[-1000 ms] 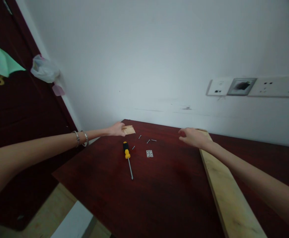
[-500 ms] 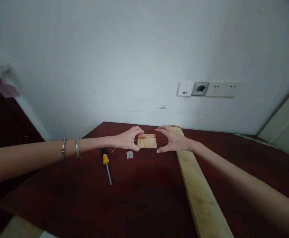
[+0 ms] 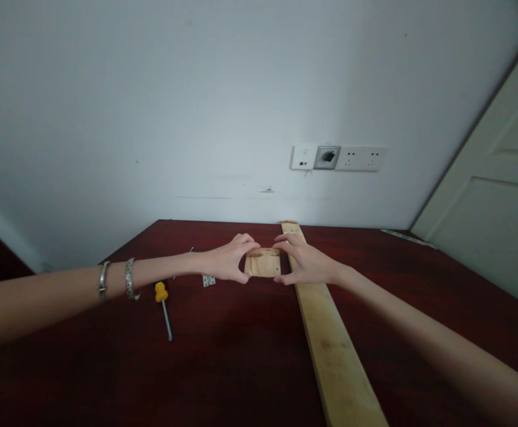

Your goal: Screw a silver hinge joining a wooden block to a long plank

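A small square wooden block (image 3: 263, 262) sits between both my hands above the dark red table (image 3: 241, 356). My left hand (image 3: 227, 259) pinches its left edge with thumb below and fingers on top. My right hand (image 3: 302, 261) grips its right edge the same way, beside the far end of a long pale wooden plank (image 3: 325, 332). Two bracelets ring my left wrist (image 3: 115, 280).
A yellow-handled screwdriver (image 3: 163, 300) lies left of my left forearm. A small metal hinge (image 3: 208, 280) rests just under my left hand. A screw (image 3: 191, 250) lies further back. Wall sockets (image 3: 338, 158) are on the white wall; a pale door (image 3: 494, 207) stands at right.
My left hand carried the wooden block from the table's far left to the middle, and my right hand came in to take its other edge. The view swung right.
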Demonstrator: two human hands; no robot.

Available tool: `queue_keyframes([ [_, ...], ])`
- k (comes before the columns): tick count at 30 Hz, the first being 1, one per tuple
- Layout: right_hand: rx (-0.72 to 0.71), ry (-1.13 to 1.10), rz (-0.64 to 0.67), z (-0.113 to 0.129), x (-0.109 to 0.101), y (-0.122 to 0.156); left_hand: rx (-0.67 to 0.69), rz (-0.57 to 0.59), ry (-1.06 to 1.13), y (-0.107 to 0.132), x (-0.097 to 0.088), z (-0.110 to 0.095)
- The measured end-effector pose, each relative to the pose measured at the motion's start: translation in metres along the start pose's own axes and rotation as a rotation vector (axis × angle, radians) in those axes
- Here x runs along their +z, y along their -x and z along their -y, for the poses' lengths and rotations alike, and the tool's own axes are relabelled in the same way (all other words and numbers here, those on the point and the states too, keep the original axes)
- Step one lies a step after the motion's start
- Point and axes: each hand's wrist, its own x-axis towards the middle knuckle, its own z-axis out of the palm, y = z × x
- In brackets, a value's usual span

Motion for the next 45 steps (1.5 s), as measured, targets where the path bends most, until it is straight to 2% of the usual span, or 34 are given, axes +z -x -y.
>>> queue_keyframes([
  [8, -0.002, 0.018, -0.040, -0.012, 0.010, 0.001, -0.006, -0.026, -0.030, -0.017, 0.020, -0.001],
  [13, 0.176, -0.086, 0.050, -0.028, 0.017, 0.010, -0.010, -0.056, -0.012, -0.028, 0.031, 0.015],
  [16, 0.286, -0.171, 0.156, -0.050, 0.016, 0.030, -0.054, -0.018, -0.001, -0.032, 0.042, 0.027],
  [19, 0.324, -0.237, 0.216, -0.072, 0.020, 0.060, -0.075, 0.045, 0.011, -0.035, 0.054, 0.038],
  [22, 0.456, -0.288, 0.128, -0.080, 0.032, 0.090, -0.088, 0.087, 0.026, -0.039, 0.062, 0.043],
  [23, 0.526, -0.296, 0.063, -0.080, 0.037, 0.098, -0.090, 0.095, 0.034, -0.040, 0.065, 0.044],
  [25, 0.599, -0.304, 0.014, -0.075, 0.045, 0.109, -0.089, 0.106, 0.051, -0.042, 0.068, 0.044],
  [29, 0.518, -0.292, 0.094, -0.069, 0.049, 0.115, -0.085, 0.125, 0.078, -0.046, 0.073, 0.045],
  [34, 0.459, -0.142, 0.237, -0.071, 0.045, 0.116, -0.070, 0.129, 0.087, -0.048, 0.078, 0.049],
  [45, 0.396, 0.041, 0.259, -0.065, 0.054, 0.119, -0.023, 0.155, 0.102, -0.052, 0.082, 0.056],
])
